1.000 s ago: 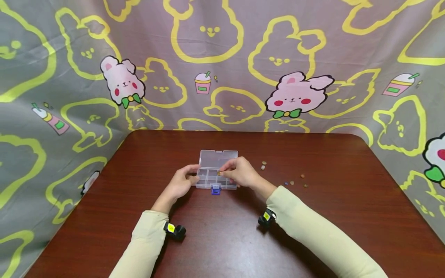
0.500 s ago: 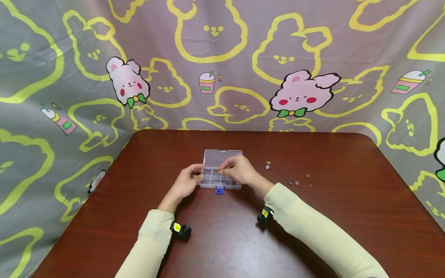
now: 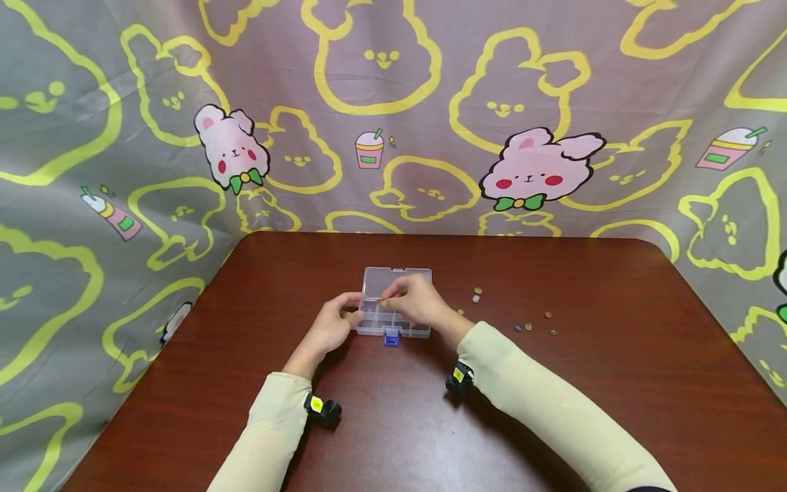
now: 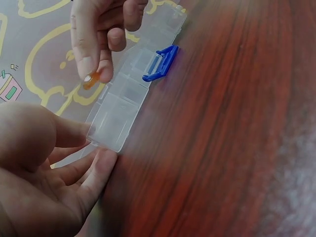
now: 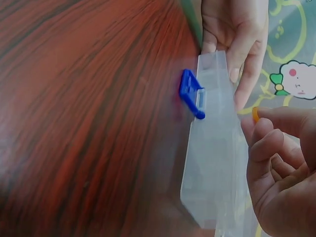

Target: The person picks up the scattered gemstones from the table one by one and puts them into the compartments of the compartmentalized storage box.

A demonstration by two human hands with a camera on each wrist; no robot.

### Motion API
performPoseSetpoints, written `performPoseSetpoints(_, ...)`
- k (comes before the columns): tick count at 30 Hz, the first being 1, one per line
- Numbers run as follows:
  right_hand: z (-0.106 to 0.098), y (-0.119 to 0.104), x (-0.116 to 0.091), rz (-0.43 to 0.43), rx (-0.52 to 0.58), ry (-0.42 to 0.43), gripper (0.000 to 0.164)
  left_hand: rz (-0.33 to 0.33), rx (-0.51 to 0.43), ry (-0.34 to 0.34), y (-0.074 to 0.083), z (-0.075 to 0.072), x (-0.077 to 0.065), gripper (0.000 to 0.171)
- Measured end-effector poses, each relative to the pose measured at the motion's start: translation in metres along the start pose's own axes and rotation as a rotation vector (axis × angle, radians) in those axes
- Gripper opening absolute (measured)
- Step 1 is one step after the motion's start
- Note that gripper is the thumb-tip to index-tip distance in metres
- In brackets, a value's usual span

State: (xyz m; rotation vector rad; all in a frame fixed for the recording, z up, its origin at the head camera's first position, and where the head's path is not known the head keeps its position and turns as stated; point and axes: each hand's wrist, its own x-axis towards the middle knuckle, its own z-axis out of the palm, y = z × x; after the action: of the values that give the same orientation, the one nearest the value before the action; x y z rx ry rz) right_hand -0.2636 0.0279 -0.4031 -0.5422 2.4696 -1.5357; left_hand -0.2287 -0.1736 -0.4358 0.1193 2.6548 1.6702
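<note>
A clear plastic compartment box (image 3: 421,333) sits on the table with its lid (image 3: 376,279) raised at the back and a blue latch (image 3: 391,339) hanging open in front. My left hand (image 3: 335,322) grips the box's left end; in the left wrist view the thumb is at its upper rim and fingers lie along its lower side. Over the back left compartments, my right hand (image 3: 419,301) pinches a small, shiny orange piece (image 4: 92,80), like a bead or polished stone, between thumb and forefinger. The same orange piece (image 5: 255,114) shows above the rim in the right wrist view.
Several small pebble-like pieces lie right of the box, among them a whitish one (image 3: 476,299), a blue one (image 3: 518,328) and an orange-brown one (image 3: 548,315). A patterned curtain (image 3: 430,102) hangs behind the dark wooden table (image 3: 406,424).
My right hand has moved left over the box, carrying the orange piece toward the back left compartment. My left hand keeps its grip on the box's end. The head view has shifted slightly.
</note>
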Motion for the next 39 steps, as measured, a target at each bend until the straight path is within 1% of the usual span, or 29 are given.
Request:
performPoseSetpoints(4, 0.004, -0.004, 0.003, -0.019, -0.005, -0.008, 0.004, -0.009, -0.002, -0.003, 0.001, 0.0, 0.0, 0.036)
performPoseSetpoints(13, 0.012, -0.008, 0.01, 0.013, -0.033, -0.03, 0.004, -0.007, -0.012, -0.007, 0.003, 0.0, -0.001, 0.035)
performPoseSetpoints(20, 0.015, -0.013, 0.014, 0.025, -0.054, -0.034, 0.005, 0.016, -0.036, -0.013, 0.003, -0.001, -0.002, 0.034)
performPoseSetpoints(28, 0.017, -0.015, 0.017, 0.017, -0.084, -0.041, 0.004, -0.006, -0.036, -0.003, 0.003, 0.0, -0.002, 0.035)
performPoseSetpoints(35, 0.018, -0.017, 0.017, 0.029, -0.08, -0.048, 0.004, -0.018, -0.034, 0.004, 0.003, 0.0, -0.003, 0.036)
performPoseSetpoints(39, 0.018, -0.018, 0.017, 0.038, -0.076, -0.045, 0.004, -0.014, -0.032, 0.006, 0.003, 0.0, -0.003, 0.034)
